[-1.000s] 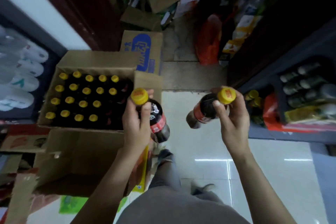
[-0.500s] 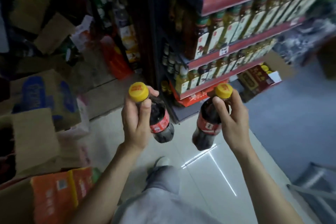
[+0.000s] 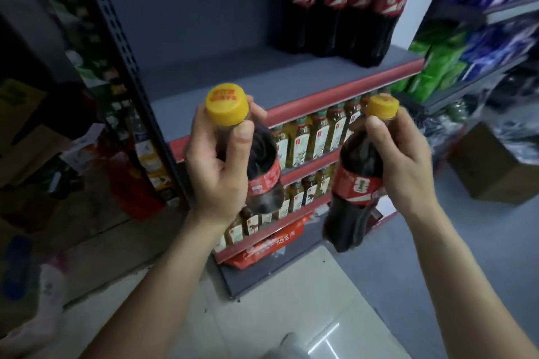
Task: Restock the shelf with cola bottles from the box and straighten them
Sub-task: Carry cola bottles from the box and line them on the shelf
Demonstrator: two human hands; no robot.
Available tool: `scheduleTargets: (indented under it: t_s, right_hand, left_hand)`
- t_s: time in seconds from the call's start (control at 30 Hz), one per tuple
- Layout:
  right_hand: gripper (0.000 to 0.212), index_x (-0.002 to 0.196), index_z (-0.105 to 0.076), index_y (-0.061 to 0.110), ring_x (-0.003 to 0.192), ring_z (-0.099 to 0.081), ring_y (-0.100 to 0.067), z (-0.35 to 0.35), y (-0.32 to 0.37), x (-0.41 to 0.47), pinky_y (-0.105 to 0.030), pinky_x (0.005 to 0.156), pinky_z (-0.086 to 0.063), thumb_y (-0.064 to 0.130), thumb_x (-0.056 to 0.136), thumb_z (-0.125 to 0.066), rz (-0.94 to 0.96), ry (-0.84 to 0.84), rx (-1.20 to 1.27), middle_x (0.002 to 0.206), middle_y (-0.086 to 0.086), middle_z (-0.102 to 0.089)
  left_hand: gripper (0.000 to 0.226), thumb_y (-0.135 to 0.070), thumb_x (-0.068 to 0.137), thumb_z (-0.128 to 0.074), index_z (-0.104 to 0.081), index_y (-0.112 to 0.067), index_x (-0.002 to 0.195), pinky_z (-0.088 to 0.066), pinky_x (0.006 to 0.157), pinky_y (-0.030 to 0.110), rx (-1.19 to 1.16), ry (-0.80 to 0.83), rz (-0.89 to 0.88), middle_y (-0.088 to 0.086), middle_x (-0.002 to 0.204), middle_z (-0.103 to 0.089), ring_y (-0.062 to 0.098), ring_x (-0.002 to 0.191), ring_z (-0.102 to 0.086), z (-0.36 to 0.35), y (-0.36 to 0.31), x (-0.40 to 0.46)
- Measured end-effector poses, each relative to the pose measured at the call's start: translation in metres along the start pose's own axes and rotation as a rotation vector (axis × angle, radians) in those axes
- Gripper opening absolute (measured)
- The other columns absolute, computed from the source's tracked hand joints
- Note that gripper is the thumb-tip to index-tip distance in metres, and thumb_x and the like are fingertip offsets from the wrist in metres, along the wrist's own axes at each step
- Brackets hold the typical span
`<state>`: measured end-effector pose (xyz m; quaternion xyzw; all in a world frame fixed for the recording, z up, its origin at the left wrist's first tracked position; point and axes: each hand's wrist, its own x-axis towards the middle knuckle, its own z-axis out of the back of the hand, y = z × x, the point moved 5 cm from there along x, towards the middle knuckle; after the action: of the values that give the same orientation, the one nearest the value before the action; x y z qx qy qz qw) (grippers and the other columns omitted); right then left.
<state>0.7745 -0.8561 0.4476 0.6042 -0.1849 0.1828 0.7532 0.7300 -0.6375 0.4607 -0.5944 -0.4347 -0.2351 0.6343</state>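
The left hand (image 3: pixel 217 172) grips the left cola bottle (image 3: pixel 261 166) by its neck, thumb and fingers curled just under the yellow cap (image 3: pixel 227 104), the body hanging down to the right of the palm. The right hand (image 3: pixel 404 163) pinches the right cola bottle (image 3: pixel 354 183) at the neck below its cap (image 3: pixel 382 108). Both are held before the grey shelf (image 3: pixel 262 79), where large cola bottles (image 3: pixel 347 6) stand at the right end
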Motion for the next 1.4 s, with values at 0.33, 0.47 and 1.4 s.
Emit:
scheduleTargets:
  t_s: [0.33, 0.47, 1.4]
  right_hand:
    - [0.015, 0.107, -0.047, 0.016, 0.092, -0.056, -0.008, 0.06, 0.006, 0.147, -0.023, 0.083, -0.042, 0.028, 0.099, -0.044, 0.487, -0.076, 0.047, 0.098, 0.0, -0.058]
    - [0.034, 0.11, -0.048, 0.0, 0.09, -0.056, -0.025, 0.055, -0.01, 0.209, -0.031, 0.08, -0.044, 0.032, 0.099, -0.045, 0.551, -0.043, 0.09, 0.101, -0.02, -0.057]
    - [0.053, 0.135, -0.045, -0.006, 0.114, -0.054, -0.044, -0.042, -0.082, 0.391, -0.045, 0.085, -0.05, 0.012, 0.089, -0.065, 0.564, 0.001, -0.304, 0.134, -0.028, -0.046]
  left_hand:
    - [0.025, -0.044, 0.099, -0.042, -0.052, -0.022, 0.105, -0.049, 0.083, 0.037, 0.254, -0.068, -0.31, -0.01, 0.1, -0.06, 0.014, 0.093, -0.061, -0.121, 0.053, 0.105]
    - [0.039, -0.048, 0.097, -0.041, -0.05, -0.011, 0.105, -0.049, 0.082, 0.036, 0.454, -0.137, -0.229, 0.009, 0.096, -0.063, 0.023, 0.09, -0.061, -0.143, 0.095, 0.133]
    - [0.032, -0.025, 0.103, -0.04, -0.053, 0.002, 0.114, -0.039, 0.078, 0.023, 0.739, -0.3, 0.276, 0.009, 0.106, -0.061, 0.013, 0.09, -0.053, -0.135, 0.325, 0.299]
